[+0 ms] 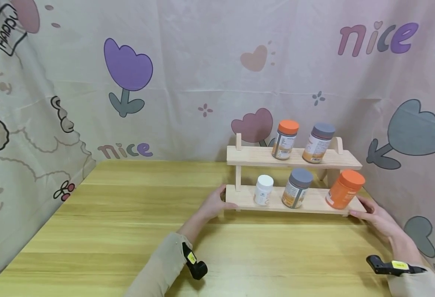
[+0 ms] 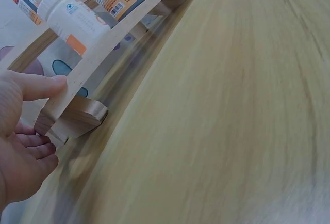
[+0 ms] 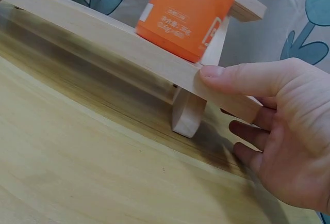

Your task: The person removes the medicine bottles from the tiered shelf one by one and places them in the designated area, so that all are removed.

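Note:
A two-tier wooden shelf (image 1: 251,156) stands at the right of the table, held at both ends of its lower board. My left hand (image 1: 213,203) grips the left end, its thumb along the front edge and fingers curled at the end. At the opposite end my right hand (image 1: 379,218) grips likewise, thumb (image 3: 232,77) on the front edge. On the lower board are a small white bottle (image 1: 263,190), a grey-lidded jar (image 1: 296,188) and, near my right hand, an orange jar (image 1: 344,189). Above stand an orange-lidded jar (image 1: 285,140) and another grey-lidded jar (image 1: 318,143).
The light wooden table (image 1: 121,214) stretches left and in front of the shelf. Behind it hangs a pale curtain (image 1: 187,62) printed with flowers and words. The curtain also runs along both sides, close to the shelf on the right.

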Available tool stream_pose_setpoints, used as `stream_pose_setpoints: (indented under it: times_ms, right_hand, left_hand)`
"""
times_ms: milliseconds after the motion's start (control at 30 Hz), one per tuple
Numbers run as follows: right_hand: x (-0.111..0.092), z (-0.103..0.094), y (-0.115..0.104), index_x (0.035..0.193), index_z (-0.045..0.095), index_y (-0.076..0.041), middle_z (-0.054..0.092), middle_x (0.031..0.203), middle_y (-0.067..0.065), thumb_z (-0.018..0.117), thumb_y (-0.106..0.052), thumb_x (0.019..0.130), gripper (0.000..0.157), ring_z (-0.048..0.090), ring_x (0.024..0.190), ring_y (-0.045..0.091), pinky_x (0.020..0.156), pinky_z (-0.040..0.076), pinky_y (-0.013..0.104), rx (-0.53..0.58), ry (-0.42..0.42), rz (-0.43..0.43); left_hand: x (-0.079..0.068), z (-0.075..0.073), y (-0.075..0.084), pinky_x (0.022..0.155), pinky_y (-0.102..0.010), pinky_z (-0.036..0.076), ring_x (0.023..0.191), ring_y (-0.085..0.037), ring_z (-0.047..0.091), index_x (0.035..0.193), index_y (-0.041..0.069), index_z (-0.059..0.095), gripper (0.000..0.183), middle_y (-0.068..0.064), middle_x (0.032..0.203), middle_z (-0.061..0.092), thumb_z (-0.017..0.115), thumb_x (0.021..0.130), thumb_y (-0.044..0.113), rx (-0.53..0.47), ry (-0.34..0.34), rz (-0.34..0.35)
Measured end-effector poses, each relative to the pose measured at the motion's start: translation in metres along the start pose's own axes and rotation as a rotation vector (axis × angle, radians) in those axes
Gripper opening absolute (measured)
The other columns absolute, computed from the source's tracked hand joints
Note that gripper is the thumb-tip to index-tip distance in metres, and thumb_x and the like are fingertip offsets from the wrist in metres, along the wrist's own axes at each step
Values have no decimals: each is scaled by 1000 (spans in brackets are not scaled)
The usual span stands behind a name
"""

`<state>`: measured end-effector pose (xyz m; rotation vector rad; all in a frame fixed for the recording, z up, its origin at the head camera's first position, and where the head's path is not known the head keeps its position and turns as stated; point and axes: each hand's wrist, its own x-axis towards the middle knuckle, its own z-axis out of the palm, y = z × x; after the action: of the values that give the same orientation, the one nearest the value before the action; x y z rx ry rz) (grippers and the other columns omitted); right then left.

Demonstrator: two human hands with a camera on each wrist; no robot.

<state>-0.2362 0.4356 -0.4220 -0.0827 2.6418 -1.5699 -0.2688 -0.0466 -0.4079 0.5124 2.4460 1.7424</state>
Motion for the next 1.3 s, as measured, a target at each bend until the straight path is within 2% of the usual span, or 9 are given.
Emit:
stream_pose_setpoints:
  times_ms: [100,167,233,300,500,667,900,1100,1300]
  right_hand:
    - [-1,0,2,146,18,-2,39,125,-12,57,-18,93,68,34,102,-14,77,33,8,6,4,-48]
    - [-2,1,1,141,31,-18,40,114,-27,56,-13,92,55,37,97,-17,74,34,8,51,-11,-91]
    - [-2,1,-1,128,39,-32,41,108,-33,56,-8,91,47,40,96,-18,74,34,9,80,-20,-134]
    - [-2,2,-4,122,42,-35,44,107,-34,56,-5,90,46,42,97,-17,74,35,9,83,-28,-164]
    - [-2,8,-10,141,31,-4,38,116,-29,60,-15,91,59,35,98,-20,76,35,7,2,-29,-83]
    - [-2,14,-15,141,32,-2,40,116,-29,60,-11,90,58,36,99,-21,79,36,7,61,-58,-110]
    - [-2,26,-21,133,43,-12,46,112,-32,60,-3,88,49,42,101,-19,80,38,7,151,-105,-179]
    - [-1,37,-28,135,31,13,50,114,-27,59,0,87,56,47,103,-13,82,40,9,211,-162,-205]
    - [1,51,-36,134,24,19,50,115,-26,60,-1,86,63,48,103,-11,84,39,9,198,-173,-182]
  left_hand:
    - [-1,-4,0,96,-48,39,110,-32,51,132,-4,43,72,-19,122,55,79,72,10,0,10,-9]
    - [-2,-6,-1,97,-48,38,111,-32,50,133,-4,42,74,-19,123,54,79,71,11,5,18,-18]
    - [-3,-9,-1,98,-48,37,112,-33,49,136,-5,39,77,-20,125,53,79,72,11,9,21,-27]
    - [-5,-11,-2,97,-48,37,111,-32,50,136,-5,39,78,-19,124,54,79,71,12,25,33,-29]
    - [-12,-21,-7,94,-46,40,104,-29,53,133,-6,43,73,-16,116,57,79,71,9,20,46,-11]
    - [-19,-29,-12,98,-45,37,111,-31,50,135,-8,38,78,-19,124,54,78,71,8,-11,60,-16]
    - [-28,-44,-16,102,-48,33,120,-38,45,138,-13,29,81,-27,132,45,75,73,3,-51,69,-33]
    - [-38,-60,-21,105,-48,28,125,-42,37,138,-16,24,81,-31,137,37,72,76,3,-51,40,-31]
    - [-50,-78,-26,105,-49,28,126,-43,36,137,-18,22,79,-34,137,34,70,78,3,-42,9,-8]
